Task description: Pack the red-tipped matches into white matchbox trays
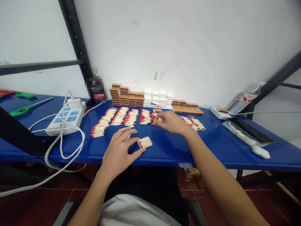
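Observation:
A small white matchbox tray [145,142] with red-tipped matches in it lies near the table's front edge. My left hand [121,146] has its thumb and forefinger at the tray's sides, its other fingers stretched out. Beneath those fingers a whitish object [127,137] shows in part. My right hand [170,121] reaches over a pile of matches [154,118], thumb and fingertips pinched together on matches there. More match piles lie in a row, such as the one at the far left [103,122] and the one to the right [194,123].
Brown matchboxes [127,99] and white trays [158,99] are stacked along the wall. At left stands a power strip [67,116] with looping white cables. A plastic bottle [246,97], a phone [250,130] and a white-ended stick-like object [244,138] are on the right.

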A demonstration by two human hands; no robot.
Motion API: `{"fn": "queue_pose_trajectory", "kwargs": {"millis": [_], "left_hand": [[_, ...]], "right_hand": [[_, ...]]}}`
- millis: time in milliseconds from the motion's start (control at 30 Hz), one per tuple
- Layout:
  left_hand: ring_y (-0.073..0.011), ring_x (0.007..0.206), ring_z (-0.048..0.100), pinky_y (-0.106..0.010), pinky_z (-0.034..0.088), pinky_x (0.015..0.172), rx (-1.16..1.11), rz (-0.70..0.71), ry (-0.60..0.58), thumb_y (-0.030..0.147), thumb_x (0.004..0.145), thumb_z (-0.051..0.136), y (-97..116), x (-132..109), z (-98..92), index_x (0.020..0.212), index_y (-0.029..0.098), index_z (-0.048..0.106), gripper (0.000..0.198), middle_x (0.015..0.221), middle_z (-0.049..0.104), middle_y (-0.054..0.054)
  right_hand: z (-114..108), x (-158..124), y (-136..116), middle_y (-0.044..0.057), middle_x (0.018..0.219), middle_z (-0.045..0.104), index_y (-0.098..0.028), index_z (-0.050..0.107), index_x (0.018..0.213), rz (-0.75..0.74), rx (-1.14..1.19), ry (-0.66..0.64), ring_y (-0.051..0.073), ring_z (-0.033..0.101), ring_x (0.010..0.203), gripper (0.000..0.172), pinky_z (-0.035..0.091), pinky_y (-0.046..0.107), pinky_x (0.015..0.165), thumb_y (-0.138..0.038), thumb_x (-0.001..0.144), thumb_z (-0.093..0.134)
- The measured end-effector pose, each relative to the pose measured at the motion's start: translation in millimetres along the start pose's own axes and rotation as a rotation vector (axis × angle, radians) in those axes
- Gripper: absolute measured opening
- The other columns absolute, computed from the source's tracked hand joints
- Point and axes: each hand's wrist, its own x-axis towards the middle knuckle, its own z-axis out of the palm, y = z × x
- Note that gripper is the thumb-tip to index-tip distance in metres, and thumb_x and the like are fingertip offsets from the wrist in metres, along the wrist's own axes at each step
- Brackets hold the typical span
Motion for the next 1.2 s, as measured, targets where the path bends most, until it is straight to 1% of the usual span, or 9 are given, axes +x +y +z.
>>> {"fn": "queue_pose_trajectory", "kwargs": {"millis": [67,133,200,300,433,667,833,1033,1200], "left_hand": [[-0.0329,0.137,0.059,-0.056,0.051,0.117,-0.008,-0.001,0.005,0.039,0.095,0.082,0,0,0.2,0.112,0.024,0.08,0.022,0.137,0.073,-0.008],[-0.033,0.137,0.059,-0.056,0.051,0.117,-0.01,-0.005,0.009,0.039,0.095,0.082,0,-1,0.1,0.112,0.024,0.079,0.023,0.136,0.073,-0.008],[-0.0331,0.135,0.06,-0.056,0.052,0.116,-0.005,-0.011,0.009,0.039,0.095,0.082,1,-1,-0.1,0.111,0.024,0.08,0.022,0.134,0.073,-0.009],[-0.0335,0.135,0.06,-0.057,0.052,0.115,0.006,-0.016,0.005,0.039,0.095,0.082,1,0,0.1,0.111,0.024,0.08,0.022,0.134,0.073,-0.009],[-0.0337,0.135,0.06,-0.057,0.052,0.115,0.015,-0.016,0.002,0.039,0.095,0.082,0,1,1.1,0.11,0.024,0.08,0.021,0.134,0.073,-0.009],[-0.0339,0.135,0.06,-0.057,0.053,0.114,0.002,-0.025,0.003,0.038,0.095,0.082,1,1,0.4,0.11,0.024,0.08,0.021,0.134,0.074,-0.009],[-0.0337,0.134,0.06,-0.058,0.052,0.115,-0.001,-0.024,0.005,0.038,0.094,0.083,1,1,0.9,0.11,0.024,0.081,0.021,0.133,0.074,-0.009],[-0.0334,0.134,0.06,-0.057,0.052,0.115,0.022,-0.016,0.002,0.038,0.094,0.083,0,0,1.4,0.11,0.023,0.08,0.021,0.133,0.074,-0.009],[-0.0336,0.135,0.06,-0.058,0.052,0.115,0.027,-0.013,0.003,0.038,0.095,0.082,0,0,1.2,0.11,0.023,0.08,0.022,0.134,0.073,-0.009]], "right_hand": [[-2,1,12,0.004,0.078,0.069,-0.017,0.078,0.087,0.062,-0.06,-0.009,0.017,0.055,0.07,0.013,0.035,0.029,0.068,-0.022,0.093,0.068],[-3,2,20,0.005,0.081,0.072,-0.017,0.08,0.087,0.072,-0.044,-0.084,0.017,0.057,0.07,0.012,0.036,0.029,0.067,-0.02,0.092,0.068],[-1,3,22,0.006,0.084,0.075,-0.018,0.081,0.09,0.056,-0.013,-0.144,0.018,0.06,0.071,0.013,0.038,0.029,0.066,-0.022,0.092,0.069],[1,3,21,0.006,0.087,0.077,-0.018,0.081,0.092,0.038,-0.004,-0.182,0.019,0.063,0.075,0.013,0.039,0.029,0.067,-0.022,0.093,0.069],[2,2,22,0.006,0.089,0.077,-0.019,0.079,0.092,0.052,-0.029,-0.187,0.018,0.064,0.075,0.012,0.04,0.029,0.068,-0.022,0.095,0.068],[0,3,28,0.006,0.091,0.076,-0.019,0.079,0.096,0.029,-0.03,-0.135,0.018,0.063,0.076,0.009,0.039,0.029,0.068,-0.02,0.091,0.071],[-1,2,27,0.006,0.092,0.078,-0.019,0.08,0.091,0.029,0.018,-0.183,0.019,0.066,0.078,0.011,0.042,0.029,0.069,-0.021,0.092,0.068],[-2,1,23,0.005,0.087,0.077,-0.019,0.08,0.092,0.045,-0.007,-0.232,0.018,0.063,0.074,0.013,0.04,0.03,0.068,-0.026,0.093,0.069],[3,2,23,0.006,0.091,0.075,-0.019,0.077,0.095,-0.005,0.036,-0.241,0.019,0.062,0.078,0.017,0.038,0.029,0.068,-0.03,0.098,0.064]]}}
